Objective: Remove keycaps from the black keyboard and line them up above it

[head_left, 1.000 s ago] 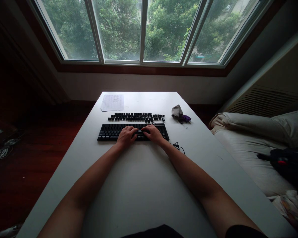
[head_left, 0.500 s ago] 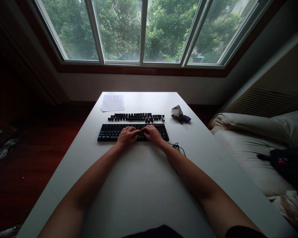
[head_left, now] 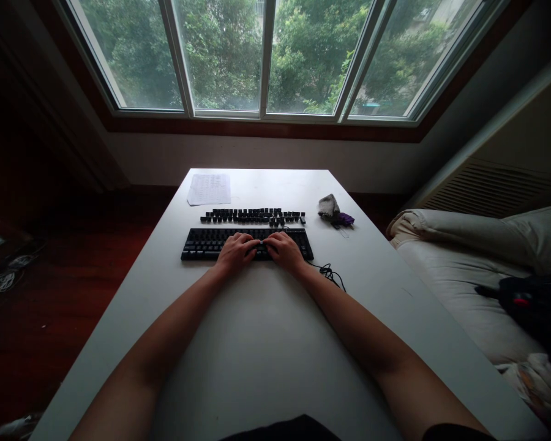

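Gripping loosely at most, with the left hand (head_left: 236,252) and the right hand (head_left: 284,248) half curled over the black keyboard (head_left: 199,245), thumbs and forefingers turned in toward each other. Nearly meeting over the middle, with a small pale spot between the fingertips; too small to tell whether pinched, pressed or simply lying there. Cannot tell, either, how far the tips stand apart.

Find the keyboard directly beneath both hands, with its long axis running left to right, crosswise to the reach of the arms and roughly parallel to the far edge of the white table (head_left: 257,343). Covered around the middle, exposed mostly toward the left end.

Look just beyond, on the window side, for the loose black keycaps (head_left: 241,215), standing in a long uneven strip almost parallel to the keyboard and a little apart from it. Reckon them straight ahead of the fingers, with the left end of the strip nearer the left hand and the right end nearer the right.

Note the tangled cable (head_left: 330,274) beside the right forearm, and farther off to the right the grey cloth (head_left: 329,206), well apart from both hands
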The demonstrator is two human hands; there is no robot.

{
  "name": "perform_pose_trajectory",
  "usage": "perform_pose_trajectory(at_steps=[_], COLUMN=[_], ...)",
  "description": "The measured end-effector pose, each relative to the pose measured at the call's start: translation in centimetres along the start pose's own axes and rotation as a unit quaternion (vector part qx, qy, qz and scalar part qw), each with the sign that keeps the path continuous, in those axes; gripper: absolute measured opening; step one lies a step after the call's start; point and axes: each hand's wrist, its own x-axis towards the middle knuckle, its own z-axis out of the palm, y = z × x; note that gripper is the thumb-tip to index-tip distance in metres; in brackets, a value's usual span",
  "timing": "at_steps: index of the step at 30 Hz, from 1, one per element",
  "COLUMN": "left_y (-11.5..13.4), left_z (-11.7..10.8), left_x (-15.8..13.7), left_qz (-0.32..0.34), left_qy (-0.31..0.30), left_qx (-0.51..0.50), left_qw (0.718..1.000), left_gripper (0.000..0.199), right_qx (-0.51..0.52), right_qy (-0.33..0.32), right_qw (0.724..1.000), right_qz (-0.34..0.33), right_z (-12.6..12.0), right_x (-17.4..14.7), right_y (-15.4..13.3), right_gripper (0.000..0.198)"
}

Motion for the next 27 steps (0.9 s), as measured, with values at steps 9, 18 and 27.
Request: perform_pose_trajectory(at_steps=[9, 18, 27], left_y=[0.01, 0.28, 0.48], left_z=[0.50, 0.18, 0.17], left_x=[0.10, 0.36, 0.10], left_qz=[0.000, 0.000, -0.003], left_qy=[0.003, -0.008, -0.009], left_qx=[0.009, 0.019, 0.017], left_qw=[1.000, 1.000, 1.000], left_gripper=[0.035, 0.029, 0.032], right_qx=[-0.014, -0.044, -0.059], right_qy=[-0.019, -0.040, -0.018], right_qw=[1.000, 0.998, 0.998], right_qz=[0.018, 0.009, 0.004], right_z=[-0.10, 0.03, 0.13], right_x=[0.13, -0.01, -0.42], right_y=[-0.29, -0.64, -0.99], right_gripper=[0.023, 0.019, 0.023])
